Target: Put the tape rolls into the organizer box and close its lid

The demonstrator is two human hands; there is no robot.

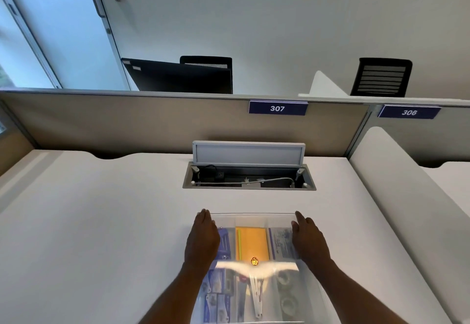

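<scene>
White desk in partitioned office, clear organizer box at near edge, tape rolls inside right compartment, left hand and right hand lay flat, fingers extended, on lid sides, grasping nothing.

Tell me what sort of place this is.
Probably an open-plan office: numbered desk signs, 307 and 306, on a partition, office chairs beyond, and a cable hatch in the desk.

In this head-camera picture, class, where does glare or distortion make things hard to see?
Head view: a bright glare band across the clear lid washes out the organizer box's middle; the tape rolls beneath look hazy; wide-angle distortion bends the desk edges.
</scene>
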